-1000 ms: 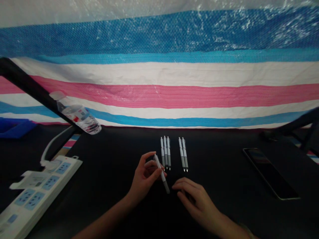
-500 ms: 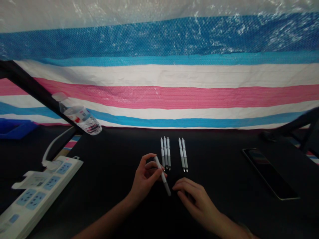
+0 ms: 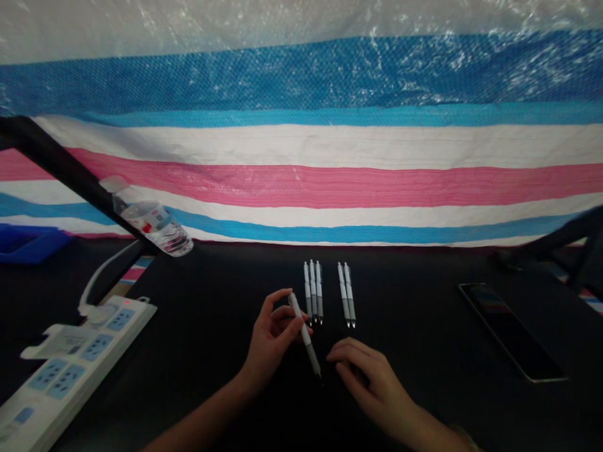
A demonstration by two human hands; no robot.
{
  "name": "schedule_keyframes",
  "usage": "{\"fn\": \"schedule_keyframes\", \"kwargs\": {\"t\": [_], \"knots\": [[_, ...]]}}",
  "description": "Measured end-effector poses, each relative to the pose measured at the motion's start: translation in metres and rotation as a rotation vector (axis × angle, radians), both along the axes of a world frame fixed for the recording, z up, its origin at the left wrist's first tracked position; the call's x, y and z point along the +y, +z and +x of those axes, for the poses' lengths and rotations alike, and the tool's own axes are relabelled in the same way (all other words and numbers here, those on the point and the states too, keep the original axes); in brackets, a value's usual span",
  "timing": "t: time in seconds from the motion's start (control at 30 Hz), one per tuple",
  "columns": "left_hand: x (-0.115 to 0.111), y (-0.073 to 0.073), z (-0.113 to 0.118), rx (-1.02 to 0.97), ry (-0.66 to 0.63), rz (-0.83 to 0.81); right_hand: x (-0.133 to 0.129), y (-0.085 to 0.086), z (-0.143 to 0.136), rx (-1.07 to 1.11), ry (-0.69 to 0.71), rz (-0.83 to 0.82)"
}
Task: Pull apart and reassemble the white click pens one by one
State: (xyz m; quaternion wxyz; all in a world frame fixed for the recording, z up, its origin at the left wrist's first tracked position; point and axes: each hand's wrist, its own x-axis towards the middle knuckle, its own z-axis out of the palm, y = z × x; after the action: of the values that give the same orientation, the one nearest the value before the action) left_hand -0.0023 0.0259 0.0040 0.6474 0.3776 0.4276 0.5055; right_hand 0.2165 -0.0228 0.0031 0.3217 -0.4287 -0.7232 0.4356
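A white retractable pen with a grey grip [image 3: 306,338] is held by my left hand [image 3: 272,333], thumb on one side and fingers behind. The index fingertip lies on the pen's top end, and a thin dark tip shows at the lower end. My right hand [image 3: 370,376] rests on the table to the right of that pen. Its fingers are loosely bent with the thumb a little apart, and nothing shows in them. Beyond the hands lie three similar pens [image 3: 313,292] side by side and, to their right, a pair of pens [image 3: 347,295].
A phone [image 3: 511,333] lies on the black table [image 3: 414,301] at the right. On the left are a white power strip [image 3: 94,370], a clear bottle [image 3: 155,223] tilted by a black bar [image 3: 61,163], and a blue tray [image 3: 32,243]. Striped sheeting [image 3: 301,144] hangs behind.
The pen in my left hand has turned slightly more upright, and a dark tip now shows at its lower end. My right hand has hardly moved.
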Motion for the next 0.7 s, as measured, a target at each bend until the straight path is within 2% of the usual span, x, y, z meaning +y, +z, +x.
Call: {"fn": "schedule_keyframes", "kwargs": {"t": [0.23,0.37,0.47,0.6,0.7], "knots": [[0.006,0.008,-0.004,0.043,0.003,-0.001,0.0,-0.001,0.001,0.016,-0.017,0.004],[0.017,0.014,-0.009,0.133,-0.023,0.021,0.001,-0.001,0.001,0.021,-0.029,0.007],[0.035,0.014,-0.012,0.263,-0.029,0.079,0.001,-0.002,0.001,0.019,-0.035,0.015],[0.069,0.006,-0.012,0.609,-0.011,0.269,0.001,-0.002,0.002,0.02,-0.047,0.028],[0.091,-0.003,-0.009,0.679,-0.004,0.303,0.001,-0.002,0.002,0.021,-0.057,0.051]]}}
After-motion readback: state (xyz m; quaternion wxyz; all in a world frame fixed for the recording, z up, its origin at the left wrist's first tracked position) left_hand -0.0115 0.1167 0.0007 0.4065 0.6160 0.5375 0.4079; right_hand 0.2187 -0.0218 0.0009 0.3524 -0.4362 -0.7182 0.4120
